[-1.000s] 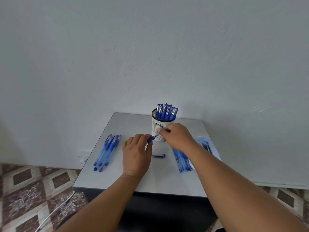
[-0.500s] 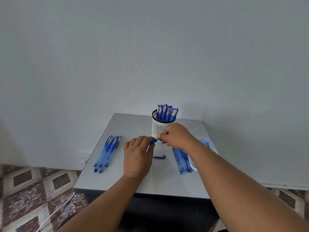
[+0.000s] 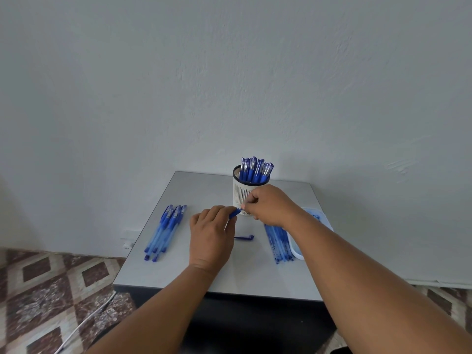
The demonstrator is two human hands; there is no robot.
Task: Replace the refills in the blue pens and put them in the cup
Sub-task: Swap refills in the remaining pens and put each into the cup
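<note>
My left hand [image 3: 212, 233] grips a blue pen [image 3: 235, 213] whose front end sticks out toward the cup. My right hand [image 3: 270, 205] pinches the pen's tip end just in front of the white slotted cup [image 3: 241, 195], which holds several blue capped pens [image 3: 255, 169]. Most of the held pen is hidden inside my left hand. A loose blue cap [image 3: 244, 237] lies on the table below my hands.
On the grey table [image 3: 178, 272], a bundle of blue pens [image 3: 166, 228] lies at the left. Several refills [image 3: 277, 242] lie at the right beside a pale blue tray [image 3: 297, 249]. A white cable [image 3: 84, 320] runs over the patterned floor.
My right hand has closed in on the pen's tip; the thin refill seen between my hands a second ago is no longer visible. My left hand has barely moved.
</note>
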